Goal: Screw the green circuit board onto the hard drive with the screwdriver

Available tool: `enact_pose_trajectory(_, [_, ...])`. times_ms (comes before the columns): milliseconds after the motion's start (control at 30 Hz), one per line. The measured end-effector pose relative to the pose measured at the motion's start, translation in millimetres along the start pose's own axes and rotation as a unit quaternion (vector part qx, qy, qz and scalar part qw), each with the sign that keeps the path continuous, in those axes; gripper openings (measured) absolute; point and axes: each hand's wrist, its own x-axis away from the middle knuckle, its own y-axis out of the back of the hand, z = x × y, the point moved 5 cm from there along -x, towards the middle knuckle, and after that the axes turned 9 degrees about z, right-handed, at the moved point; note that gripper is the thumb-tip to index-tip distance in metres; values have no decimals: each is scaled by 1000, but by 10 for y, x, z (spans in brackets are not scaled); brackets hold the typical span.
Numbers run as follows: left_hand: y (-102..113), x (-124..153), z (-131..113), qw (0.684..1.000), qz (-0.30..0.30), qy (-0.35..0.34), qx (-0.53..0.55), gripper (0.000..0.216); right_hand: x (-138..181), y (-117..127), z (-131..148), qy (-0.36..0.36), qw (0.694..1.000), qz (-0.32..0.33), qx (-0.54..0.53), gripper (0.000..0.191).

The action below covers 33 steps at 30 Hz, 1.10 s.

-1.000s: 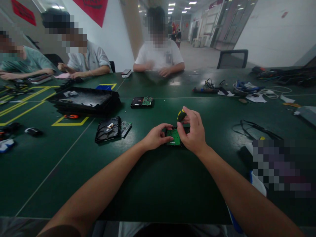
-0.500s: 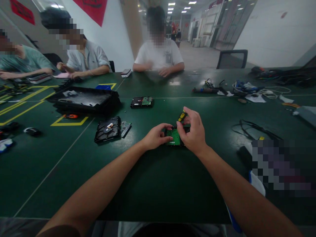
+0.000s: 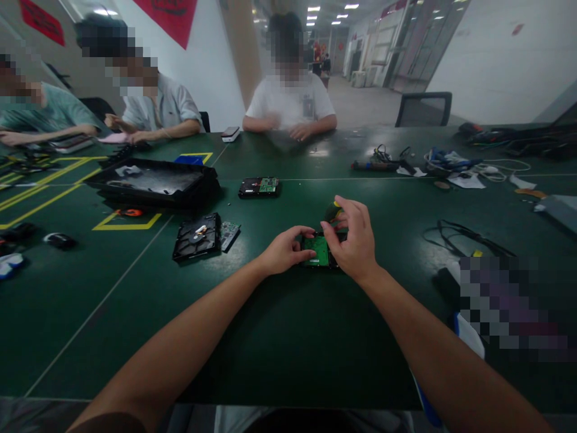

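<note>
A hard drive with a green circuit board (image 3: pixel 318 250) lies on the table in front of me. My left hand (image 3: pixel 286 249) grips its left end between thumb and fingers. In my right hand (image 3: pixel 354 237) is a short black-and-yellow screwdriver (image 3: pixel 332 211), pinched by the handle above the drive's far edge. Its tip is hidden. To the left rests a black hard drive (image 3: pixel 197 238) with a loose circuit board (image 3: pixel 229 235) beside it. Another hard drive (image 3: pixel 259 187) lies farther back.
A black tray (image 3: pixel 157 180) sits at the back left, with an orange item (image 3: pixel 130 213) near it. A computer mouse (image 3: pixel 60 240) lies far left. Cables (image 3: pixel 469 234) and tools (image 3: pixel 378 165) are on the right. Several people sit across the table.
The screwdriver handle has turned in my right hand's fingers, showing less yellow now. My left hand and the drive have stayed in place.
</note>
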Motion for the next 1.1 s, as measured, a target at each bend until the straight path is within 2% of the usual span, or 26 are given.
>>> enact_pose_trajectory(167, [-1, 1, -6, 1000, -1, -1, 1, 56, -8, -26, 22, 17, 999, 21, -19, 66])
enact_pose_trajectory(1100, [-4, 6, -20, 1000, -1, 6, -5, 57, -2, -15, 2, 2, 1000, 21, -13, 66])
